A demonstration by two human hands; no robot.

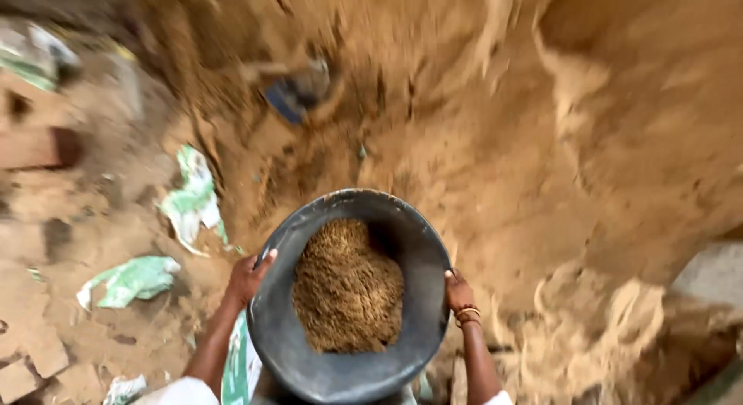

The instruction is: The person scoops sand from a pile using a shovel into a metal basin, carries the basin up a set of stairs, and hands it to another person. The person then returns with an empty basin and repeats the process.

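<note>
I hold a round dark grey pan [348,378] in front of me, and it is partly filled with brown sand [347,293]. My left hand [248,280] grips the pan's left rim, thumb over the edge. On the opposite side my right hand [458,290], with bangles at the wrist, grips the right rim. Beyond the pan rises a big heap of the same brown sand [480,150]. The picture is blurred by motion.
A blue-handled tool [294,95] lies half buried in the heap at the top. Torn green and white bags [193,200] [131,281] litter the dirt ground on the left. Bricks [39,146] lie at the far left, and broken slabs [31,366] at the bottom left.
</note>
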